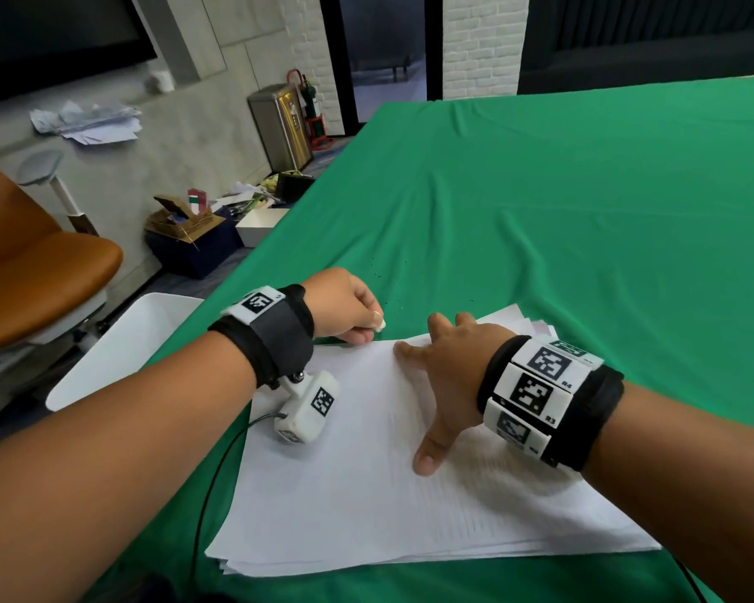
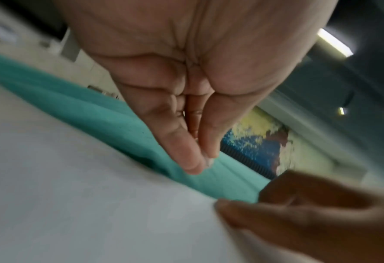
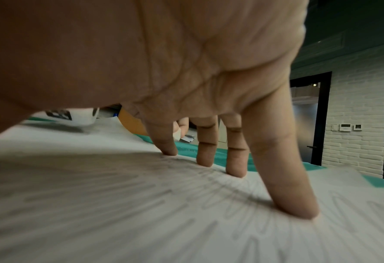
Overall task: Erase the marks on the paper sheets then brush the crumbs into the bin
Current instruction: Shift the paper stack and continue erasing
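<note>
Both forearms are filling the bottom of the head view, reaching out over the sheets [image 1: 410, 493], a loose stack lying on the green cloth [image 1: 540, 211] that is covering the surface. My right hand [image 1: 447, 363] is lying spread on the top sheet, fingers straight and thumb out, pressing the paper flat, I judge so that it is not sliding or creasing under rubbing. My left hand [image 1: 345, 311] is sitting at the stack's far left corner, its grip narrow, pinching a small white eraser [image 1: 380, 325] between thumb and fingertips. The left wrist view is showing the pinch hovering over cloth just past the paper's edge; whether the eraser is touching anything I cannot tell. Faint grey lines are showing across the sheet in the right wrist view, so erasing is looking unfinished. Dark crumbs [image 1: 388, 272] are lying scattered on the cloth beyond the left hand. A white bin [image 1: 118, 341] is waiting just off the surface's left edge, well placed for sweeping them in.
</note>
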`<state>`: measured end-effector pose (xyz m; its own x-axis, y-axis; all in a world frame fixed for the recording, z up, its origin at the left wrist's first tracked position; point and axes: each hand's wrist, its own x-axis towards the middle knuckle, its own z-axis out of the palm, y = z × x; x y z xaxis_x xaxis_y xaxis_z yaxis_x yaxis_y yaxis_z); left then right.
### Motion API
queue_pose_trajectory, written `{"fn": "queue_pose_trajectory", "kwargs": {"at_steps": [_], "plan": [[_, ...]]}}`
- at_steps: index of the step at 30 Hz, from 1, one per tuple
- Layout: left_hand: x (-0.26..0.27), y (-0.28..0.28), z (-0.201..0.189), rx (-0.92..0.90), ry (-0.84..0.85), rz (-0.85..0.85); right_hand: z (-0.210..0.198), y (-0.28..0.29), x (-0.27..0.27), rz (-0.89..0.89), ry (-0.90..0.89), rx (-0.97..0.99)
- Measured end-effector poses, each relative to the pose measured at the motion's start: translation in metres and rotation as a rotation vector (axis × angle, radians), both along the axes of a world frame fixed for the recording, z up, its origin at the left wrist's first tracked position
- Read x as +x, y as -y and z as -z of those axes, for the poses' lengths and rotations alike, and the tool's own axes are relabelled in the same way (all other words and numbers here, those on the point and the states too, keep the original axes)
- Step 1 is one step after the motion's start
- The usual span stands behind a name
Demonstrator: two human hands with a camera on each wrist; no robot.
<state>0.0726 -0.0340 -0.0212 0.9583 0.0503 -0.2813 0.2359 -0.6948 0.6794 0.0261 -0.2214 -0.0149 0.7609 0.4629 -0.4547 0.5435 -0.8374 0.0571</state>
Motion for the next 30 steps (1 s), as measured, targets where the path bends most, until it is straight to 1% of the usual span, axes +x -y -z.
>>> {"fn": "queue_pose_trajectory", "kwargs": {"at_steps": [2, 6, 9, 11, 13, 16, 17, 20, 22, 24, 25, 27, 28, 29, 30], "plan": [[-0.003, -0.001, -0.001, -0.044, -0.017, 0.013, 0.001, 0.0, 0.001, 0.001, 0.003, 0.006], [-0.015, 0.003, 0.006, -0.049, -0.063, 0.04, 0.001, 0.001, 0.0, -0.005, 0.002, 0.0], [-0.019, 0.006, 0.014, -0.069, -0.029, 0.005, 0.0, 0.0, 0.0, -0.002, 0.001, -0.002], [-0.025, 0.006, 0.017, -0.061, -0.022, 0.014, 0.0, 0.001, 0.0, -0.003, -0.002, -0.003], [-0.036, 0.006, 0.017, -0.067, -0.063, 0.06, 0.001, 0.001, 0.001, -0.004, -0.003, -0.003], [-0.047, 0.005, 0.013, -0.075, -0.188, 0.152, 0.0, 0.0, 0.001, 0.0, -0.012, -0.017], [-0.044, 0.005, 0.01, -0.067, -0.189, 0.148, 0.0, 0.0, 0.001, 0.001, -0.014, -0.022], [-0.028, 0.001, 0.005, -0.05, -0.095, 0.037, 0.0, 0.0, 0.0, 0.007, -0.016, -0.029], [-0.027, 0.001, 0.003, -0.054, -0.064, 0.024, 0.0, 0.0, 0.0, 0.005, -0.012, -0.028], [-0.038, 0.002, 0.004, -0.046, -0.085, 0.119, -0.001, 0.0, 0.001, 0.008, -0.016, -0.023], [-0.047, 0.003, 0.005, -0.033, -0.129, 0.201, -0.001, 0.0, 0.001, 0.009, -0.022, -0.023], [-0.064, 0.005, 0.003, -0.011, -0.266, 0.344, -0.002, 0.0, 0.001, 0.01, -0.033, -0.037], [-0.066, 0.006, 0.003, -0.01, -0.294, 0.361, -0.002, 0.0, 0.0, 0.009, -0.033, -0.041], [-0.063, 0.006, 0.002, -0.014, -0.27, 0.331, -0.002, 0.0, 0.0, 0.009, -0.034, -0.04], [-0.056, 0.005, 0.001, -0.019, -0.213, 0.261, -0.002, 0.0, 0.0, 0.011, -0.034, -0.039]]}}
